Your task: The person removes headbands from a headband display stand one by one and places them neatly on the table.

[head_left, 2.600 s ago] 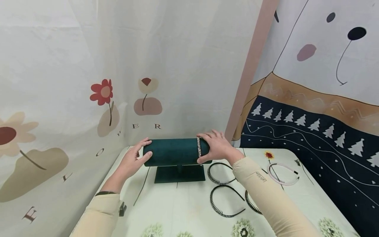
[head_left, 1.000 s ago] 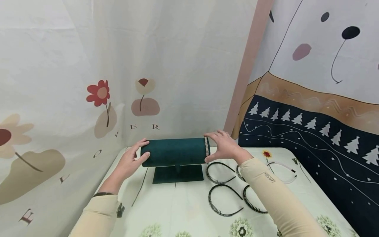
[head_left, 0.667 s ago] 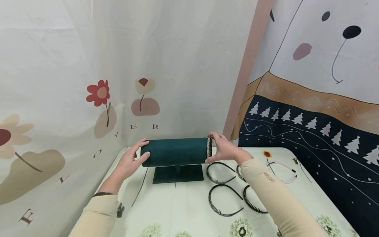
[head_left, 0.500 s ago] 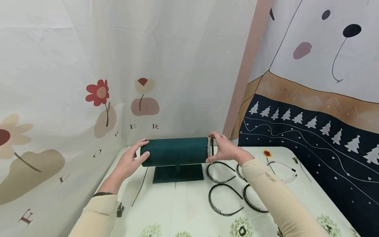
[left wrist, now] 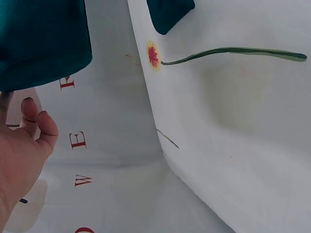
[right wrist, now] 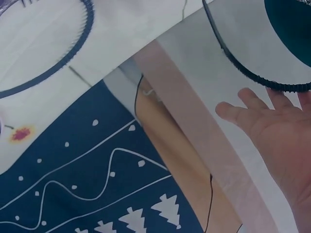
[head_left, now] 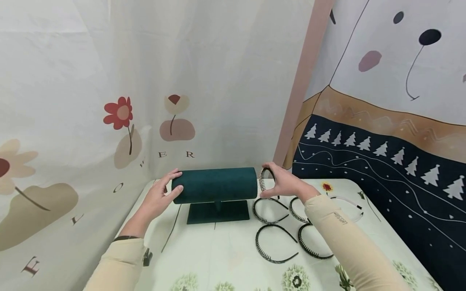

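A dark green velvet headband display stand (head_left: pixel 214 185), a horizontal roll on a flat base, stands on the table. My left hand (head_left: pixel 158 198) grips the roll's left end, thumb in front and fingers over the top; the left wrist view shows fingers (left wrist: pixel 30 109) below the roll's end. Just off the right end, my right hand (head_left: pixel 285 182) holds a dark toothed headband (head_left: pixel 262 180) with a glittery outer face between thumb and fingers. In the right wrist view this headband (right wrist: pixel 238 64) curves across the fingertips, apart from the green roll's end.
Several dark toothed headbands lie right of the stand, including a front one (head_left: pixel 257 242) and one near the base (head_left: pixel 255 214). A pale headband (head_left: pixel 358 206) lies farther right, partly behind my sleeve. A small dark object (head_left: pixel 147 257) is by my left forearm. Printed curtains (head_left: pixel 225 81) rise behind.
The headband has slid rightward along the roll and come off its right end, carried in my right hand. My left hand keeps its place on the left end.
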The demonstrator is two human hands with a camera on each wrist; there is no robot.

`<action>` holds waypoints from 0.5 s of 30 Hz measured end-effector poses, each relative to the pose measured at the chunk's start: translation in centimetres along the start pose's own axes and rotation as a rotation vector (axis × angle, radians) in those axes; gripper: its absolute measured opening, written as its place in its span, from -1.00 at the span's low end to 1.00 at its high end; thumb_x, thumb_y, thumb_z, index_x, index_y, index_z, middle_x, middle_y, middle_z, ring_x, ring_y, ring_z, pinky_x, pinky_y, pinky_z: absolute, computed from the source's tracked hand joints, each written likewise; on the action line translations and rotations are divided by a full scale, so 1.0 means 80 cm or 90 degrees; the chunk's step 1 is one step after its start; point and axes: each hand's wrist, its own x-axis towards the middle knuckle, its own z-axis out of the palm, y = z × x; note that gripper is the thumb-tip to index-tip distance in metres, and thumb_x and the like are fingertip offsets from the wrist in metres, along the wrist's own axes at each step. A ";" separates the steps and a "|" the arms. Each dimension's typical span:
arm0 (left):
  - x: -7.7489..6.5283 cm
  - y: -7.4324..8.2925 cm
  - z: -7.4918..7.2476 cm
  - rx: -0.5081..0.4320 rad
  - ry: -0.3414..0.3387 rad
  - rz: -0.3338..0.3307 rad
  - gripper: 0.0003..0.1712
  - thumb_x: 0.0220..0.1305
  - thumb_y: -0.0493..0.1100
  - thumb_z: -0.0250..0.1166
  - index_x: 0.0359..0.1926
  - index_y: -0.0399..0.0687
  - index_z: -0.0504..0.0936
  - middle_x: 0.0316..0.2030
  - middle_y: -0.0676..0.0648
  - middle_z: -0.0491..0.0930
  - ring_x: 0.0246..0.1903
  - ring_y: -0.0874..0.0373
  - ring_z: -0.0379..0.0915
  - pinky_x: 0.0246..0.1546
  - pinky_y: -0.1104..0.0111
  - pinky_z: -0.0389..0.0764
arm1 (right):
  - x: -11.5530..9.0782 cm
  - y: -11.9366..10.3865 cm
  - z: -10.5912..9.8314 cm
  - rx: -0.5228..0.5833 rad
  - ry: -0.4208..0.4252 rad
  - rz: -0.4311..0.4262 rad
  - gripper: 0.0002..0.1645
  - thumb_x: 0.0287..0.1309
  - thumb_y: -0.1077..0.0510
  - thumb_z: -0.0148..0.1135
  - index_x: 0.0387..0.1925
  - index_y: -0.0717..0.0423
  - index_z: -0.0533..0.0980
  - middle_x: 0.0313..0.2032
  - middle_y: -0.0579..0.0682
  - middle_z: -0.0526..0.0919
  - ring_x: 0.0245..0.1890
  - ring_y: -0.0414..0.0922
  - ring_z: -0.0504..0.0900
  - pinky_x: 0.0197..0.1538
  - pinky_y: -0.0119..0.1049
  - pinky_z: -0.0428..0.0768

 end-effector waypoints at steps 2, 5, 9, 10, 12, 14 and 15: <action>-0.001 0.001 0.000 -0.001 -0.001 0.001 -0.28 0.64 0.18 0.16 0.65 0.12 0.26 0.71 -0.15 0.08 0.32 -0.23 0.30 0.21 -0.18 0.54 | -0.002 0.003 -0.001 -0.004 0.000 0.001 0.33 0.05 -0.22 0.67 0.65 0.09 0.11 0.61 0.14 0.27 0.59 0.15 0.33 0.54 0.21 0.39; -0.002 0.002 -0.001 -0.006 0.001 0.000 -0.29 0.63 0.16 0.17 0.65 0.12 0.28 0.71 -0.15 0.08 0.36 -0.26 0.29 0.25 -0.21 0.53 | -0.007 0.008 -0.002 -0.013 -0.003 0.005 0.33 0.05 -0.22 0.67 0.66 0.08 0.12 0.63 0.13 0.25 0.61 0.15 0.29 0.55 0.24 0.36; -0.002 0.002 -0.001 -0.009 -0.002 -0.003 -0.29 0.64 0.16 0.16 0.65 0.11 0.27 0.71 -0.15 0.07 0.40 -0.28 0.26 0.29 -0.26 0.51 | -0.016 0.013 -0.004 -0.021 -0.005 0.014 0.29 0.06 -0.19 0.66 0.66 0.04 0.15 0.64 0.15 0.24 0.61 0.20 0.27 0.53 0.30 0.36; -0.001 0.002 -0.001 -0.009 -0.002 -0.004 -0.28 0.64 0.16 0.16 0.65 0.11 0.27 0.71 -0.15 0.07 0.41 -0.29 0.25 0.30 -0.27 0.50 | -0.018 0.015 -0.005 -0.024 -0.004 0.016 0.28 0.07 -0.18 0.66 0.66 0.03 0.16 0.63 0.17 0.24 0.60 0.22 0.27 0.52 0.32 0.36; -0.001 0.001 -0.001 -0.010 -0.004 -0.005 -0.28 0.64 0.18 0.16 0.66 0.11 0.26 0.72 -0.15 0.06 0.42 -0.29 0.24 0.31 -0.27 0.49 | -0.022 0.019 -0.006 -0.035 -0.005 0.024 0.26 0.08 -0.19 0.65 0.67 0.00 0.17 0.64 0.19 0.22 0.60 0.25 0.26 0.50 0.35 0.37; 0.000 0.001 -0.001 -0.012 -0.004 -0.004 -0.28 0.64 0.17 0.16 0.66 0.11 0.26 0.72 -0.15 0.06 0.43 -0.29 0.23 0.32 -0.28 0.48 | -0.025 0.024 -0.007 -0.052 -0.006 0.024 0.24 0.09 -0.20 0.63 0.67 -0.01 0.19 0.64 0.23 0.21 0.60 0.31 0.23 0.49 0.40 0.35; 0.000 0.001 -0.001 -0.013 -0.004 -0.003 -0.28 0.64 0.17 0.16 0.66 0.11 0.26 0.72 -0.15 0.06 0.44 -0.29 0.23 0.33 -0.28 0.48 | -0.027 0.026 -0.007 -0.059 -0.007 0.027 0.23 0.10 -0.21 0.62 0.67 -0.01 0.20 0.64 0.25 0.19 0.60 0.33 0.21 0.47 0.42 0.34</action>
